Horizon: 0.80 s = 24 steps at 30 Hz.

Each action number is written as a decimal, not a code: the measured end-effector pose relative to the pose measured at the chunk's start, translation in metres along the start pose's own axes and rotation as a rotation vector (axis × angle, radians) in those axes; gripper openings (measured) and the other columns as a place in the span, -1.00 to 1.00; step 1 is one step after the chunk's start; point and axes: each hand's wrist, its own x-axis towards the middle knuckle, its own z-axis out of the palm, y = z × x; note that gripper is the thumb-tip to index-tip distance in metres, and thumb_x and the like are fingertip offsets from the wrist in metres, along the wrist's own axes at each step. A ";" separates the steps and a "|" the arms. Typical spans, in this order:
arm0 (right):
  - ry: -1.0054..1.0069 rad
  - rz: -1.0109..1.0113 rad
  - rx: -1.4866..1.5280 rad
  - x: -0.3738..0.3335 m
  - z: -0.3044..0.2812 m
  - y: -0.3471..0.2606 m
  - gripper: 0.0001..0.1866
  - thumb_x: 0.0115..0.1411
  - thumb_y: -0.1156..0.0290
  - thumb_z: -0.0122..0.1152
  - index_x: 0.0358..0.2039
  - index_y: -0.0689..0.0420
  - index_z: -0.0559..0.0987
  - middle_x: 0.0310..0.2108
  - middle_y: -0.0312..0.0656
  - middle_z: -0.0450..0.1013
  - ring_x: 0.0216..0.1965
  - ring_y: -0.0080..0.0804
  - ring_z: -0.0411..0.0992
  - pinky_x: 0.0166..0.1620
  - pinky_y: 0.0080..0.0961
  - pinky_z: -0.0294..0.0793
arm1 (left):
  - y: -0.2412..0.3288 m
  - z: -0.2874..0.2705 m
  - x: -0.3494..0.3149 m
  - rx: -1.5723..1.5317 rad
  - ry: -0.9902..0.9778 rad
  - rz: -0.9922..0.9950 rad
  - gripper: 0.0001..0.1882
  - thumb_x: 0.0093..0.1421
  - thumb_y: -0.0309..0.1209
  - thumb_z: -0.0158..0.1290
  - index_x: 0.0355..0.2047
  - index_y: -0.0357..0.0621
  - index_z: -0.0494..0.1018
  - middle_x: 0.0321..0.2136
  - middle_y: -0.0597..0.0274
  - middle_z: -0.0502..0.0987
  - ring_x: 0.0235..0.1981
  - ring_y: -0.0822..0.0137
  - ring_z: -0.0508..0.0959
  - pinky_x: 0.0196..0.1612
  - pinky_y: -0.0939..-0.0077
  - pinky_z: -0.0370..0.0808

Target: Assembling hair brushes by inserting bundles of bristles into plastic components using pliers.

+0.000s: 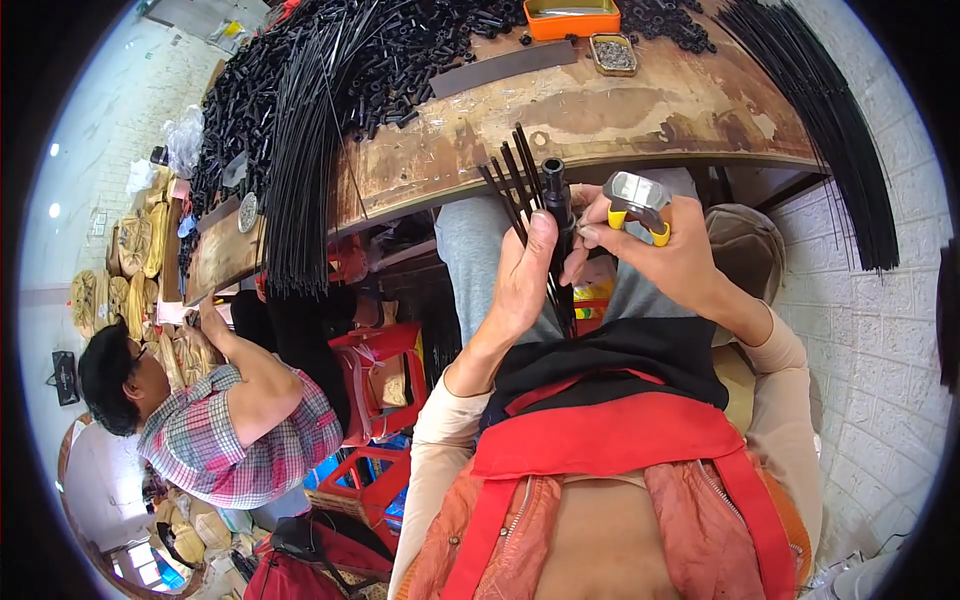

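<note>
1. The left hand [522, 270] is wrapped around a short black stepped tube with an open round top [556, 188] and a loose bunch of thin straight black rods [528, 152]; the tube stands nearly upright beside its thumb; the rods fan up beyond its fingers.
2. The right hand [665, 250] is curled around a steel-headed hand tool with yellow grips [640, 190]; its thumb and fingertips meet just beside the tube; whether they pinch something small is too hidden to tell.
3. Beneath both hands are grey-trousered knees and a black cloth with a red band [605, 435].
4. Beyond the hands runs a worn brown wooden counter [600, 105]; on it, ahead of the right hand, sit a small rectangular tin of grey metal bits [613, 56] and, behind that, an orange open box [572, 24]; a flat dark strip [503, 68] lies ahead of the left hand.
5. Farther left of the left hand, a long black rod bundle [305, 170] overhangs the counter's edge, beside a heap of short black tubes [235, 120]; another black rod bundle [835, 120] hangs over the end, right of the right hand.
6. Well left of the left hand sits a co-worker in a checked shirt [240, 440].
</note>
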 end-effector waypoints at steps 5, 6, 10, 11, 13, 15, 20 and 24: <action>0.011 0.017 0.110 0.001 0.005 -0.015 -0.88 0.12 0.62 0.27 -0.29 0.30 0.58 -0.27 -0.22 0.55 -0.10 -0.46 0.50 -0.07 -0.55 0.46 | -0.003 -0.002 -0.002 -0.028 0.010 0.002 -0.31 0.39 0.09 -0.30 0.06 -0.40 0.33 -0.54 0.37 0.37 -0.62 0.58 0.27 -0.52 0.66 0.24; -0.001 0.066 0.138 0.002 0.005 -0.018 -0.87 0.12 0.63 0.27 -0.28 0.30 0.57 -0.26 -0.22 0.54 -0.06 -0.42 0.50 -0.06 -0.54 0.46 | -0.004 -0.003 -0.004 -0.028 0.013 0.003 -0.31 0.39 0.09 -0.30 0.06 -0.40 0.33 -0.54 0.37 0.37 -0.62 0.58 0.27 -0.52 0.66 0.24; -0.001 0.064 0.031 0.003 0.006 -0.010 -0.87 0.12 0.64 0.28 -0.29 0.31 0.57 -0.29 -0.23 0.54 -0.01 -0.39 0.49 -0.05 -0.54 0.46 | -0.003 -0.004 -0.005 -0.046 0.032 0.002 -0.32 0.39 0.08 -0.30 0.06 -0.40 0.32 -0.53 0.37 0.37 -0.61 0.58 0.27 -0.52 0.68 0.22; 0.002 0.019 0.037 0.002 0.007 -0.005 -0.86 0.11 0.64 0.28 -0.28 0.30 0.57 -0.29 -0.23 0.54 -0.01 -0.40 0.49 -0.06 -0.54 0.46 | -0.002 -0.004 -0.004 -0.050 0.031 0.004 -0.32 0.39 0.08 -0.30 0.06 -0.40 0.32 -0.53 0.37 0.37 -0.61 0.58 0.27 -0.52 0.68 0.22; 0.003 -0.026 0.044 0.003 0.008 -0.003 -0.85 0.11 0.64 0.29 -0.28 0.29 0.57 -0.29 -0.23 0.54 -0.01 -0.42 0.48 -0.06 -0.55 0.46 | -0.002 -0.005 -0.003 -0.050 0.020 0.007 -0.32 0.40 0.08 -0.31 0.06 -0.40 0.32 -0.54 0.38 0.36 -0.61 0.58 0.26 -0.52 0.68 0.22; 0.033 -0.009 0.043 0.003 0.010 -0.005 -0.86 0.11 0.64 0.28 -0.28 0.27 0.57 -0.29 -0.23 0.54 -0.01 -0.43 0.48 -0.06 -0.55 0.46 | -0.002 -0.006 -0.004 -0.050 0.010 0.007 -0.32 0.40 0.08 -0.32 0.06 -0.40 0.32 -0.56 0.38 0.36 -0.62 0.58 0.26 -0.52 0.68 0.22; -0.005 -0.106 -0.013 0.010 0.007 -0.011 -0.82 0.08 0.59 0.33 -0.27 0.26 0.57 -0.34 -0.27 0.54 -0.13 -0.53 0.49 -0.11 -0.57 0.45 | 0.000 -0.008 -0.005 0.010 0.018 0.024 -0.32 0.41 0.08 -0.36 0.05 -0.38 0.32 -0.67 0.39 0.29 -0.65 0.57 0.24 -0.54 0.66 0.21; -0.027 -0.151 -0.171 0.018 0.002 -0.012 -0.73 0.04 0.51 0.39 -0.24 0.25 0.54 -0.35 -0.27 0.54 -0.29 -0.62 0.46 -0.19 -0.61 0.44 | -0.004 -0.016 -0.002 -0.099 -0.080 0.003 -0.31 0.41 0.09 -0.38 0.07 -0.38 0.31 -0.69 0.38 0.28 -0.67 0.56 0.25 -0.57 0.64 0.20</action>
